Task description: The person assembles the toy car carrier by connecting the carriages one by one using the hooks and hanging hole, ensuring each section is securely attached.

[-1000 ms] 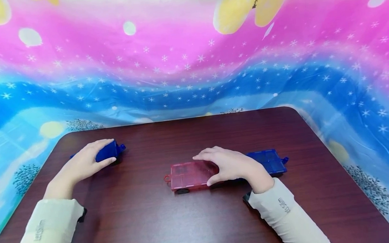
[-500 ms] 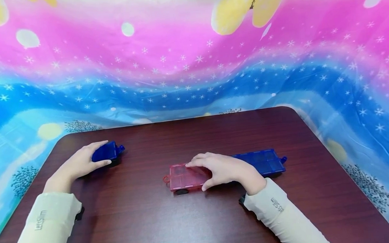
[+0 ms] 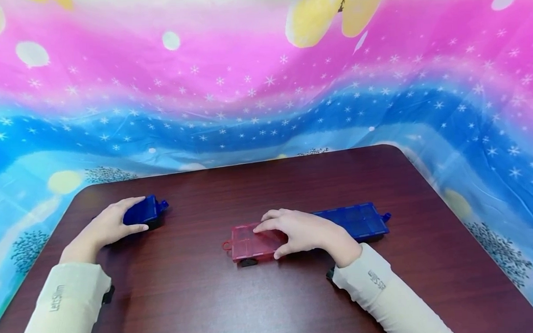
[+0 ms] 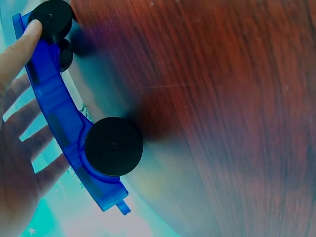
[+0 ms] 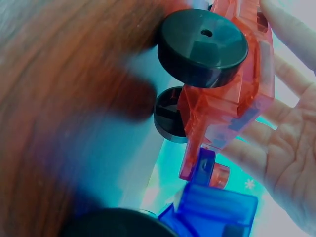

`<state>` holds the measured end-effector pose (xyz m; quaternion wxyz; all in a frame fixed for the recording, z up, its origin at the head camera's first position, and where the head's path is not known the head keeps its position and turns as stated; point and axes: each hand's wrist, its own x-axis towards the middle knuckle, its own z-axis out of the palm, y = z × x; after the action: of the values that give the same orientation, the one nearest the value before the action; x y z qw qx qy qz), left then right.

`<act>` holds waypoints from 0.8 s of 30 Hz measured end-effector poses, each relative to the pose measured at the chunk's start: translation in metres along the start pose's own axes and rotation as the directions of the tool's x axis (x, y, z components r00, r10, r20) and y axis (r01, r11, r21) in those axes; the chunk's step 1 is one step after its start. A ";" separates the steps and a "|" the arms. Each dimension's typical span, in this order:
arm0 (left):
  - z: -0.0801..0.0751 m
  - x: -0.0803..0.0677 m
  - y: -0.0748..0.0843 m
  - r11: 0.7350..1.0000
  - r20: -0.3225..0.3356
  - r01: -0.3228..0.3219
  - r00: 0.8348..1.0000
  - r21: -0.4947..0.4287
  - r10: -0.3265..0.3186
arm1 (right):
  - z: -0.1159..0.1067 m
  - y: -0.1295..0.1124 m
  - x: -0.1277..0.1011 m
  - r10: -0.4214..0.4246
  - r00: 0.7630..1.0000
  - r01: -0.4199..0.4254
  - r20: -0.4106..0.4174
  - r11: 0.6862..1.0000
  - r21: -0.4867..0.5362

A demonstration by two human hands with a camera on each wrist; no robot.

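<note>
Dark wood table [image 3: 271, 303]: our left hand [image 3: 105, 228] grips a blue translucent wheeled cart [image 3: 142, 211] at left; our right hand [image 3: 306, 232] grips a red translucent wheeled cart [image 3: 249, 243], coupled to a second blue cart [image 3: 361, 219].

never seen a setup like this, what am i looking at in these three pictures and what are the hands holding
No machine here: a person wears three cameras. The wide picture comes from the head, looking down at a dark wooden table. The two close-ups come from cameras strapped to each wrist, looking up at the toys from table level.

The left hand has its grip on a small blue wheeled cart; its black wheels fill the left wrist view. The right hand rests on a red wheeled cart, which is hooked to a longer blue cart behind it. The coupling shows in the right wrist view.
</note>
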<state>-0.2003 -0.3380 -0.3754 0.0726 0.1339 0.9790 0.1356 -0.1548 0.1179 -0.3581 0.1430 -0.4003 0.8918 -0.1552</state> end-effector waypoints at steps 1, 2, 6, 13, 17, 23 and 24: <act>0.000 0.000 0.000 1.000 -0.001 -0.004 1.000 0.004 0.004 | 0.000 0.000 0.000 -0.003 1.000 0.003 -0.002 1.000 -0.003; -0.001 0.001 0.000 1.000 0.000 -0.004 1.000 0.006 0.004 | 0.000 0.000 0.000 -0.006 1.000 0.006 -0.005 1.000 -0.006; -0.002 0.001 0.002 1.000 0.010 -0.008 1.000 0.012 0.008 | 0.001 0.000 0.000 -0.008 1.000 0.008 -0.009 1.000 -0.009; -0.003 -0.001 0.006 0.999 0.012 -0.020 1.000 0.035 0.020 | 0.001 0.000 0.000 -0.013 1.000 0.013 -0.013 1.000 -0.012; -0.003 -0.001 0.010 0.999 0.010 -0.028 1.000 0.045 0.028 | 0.000 0.000 -0.001 -0.006 1.000 0.006 -0.011 1.000 -0.007; -0.003 -0.002 0.015 0.998 0.015 -0.031 0.999 0.055 0.030 | 0.002 0.002 -0.003 -0.005 1.000 0.005 -0.016 1.000 0.002; -0.004 -0.003 0.017 0.998 0.014 -0.033 0.999 0.058 0.032 | 0.002 0.003 -0.003 -0.006 1.000 0.006 -0.016 1.000 0.003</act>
<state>-0.1944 -0.3240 -0.3665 0.0730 0.1527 0.9797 0.1071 -0.1542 0.1213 -0.3607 0.1358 -0.4013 0.8916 -0.1601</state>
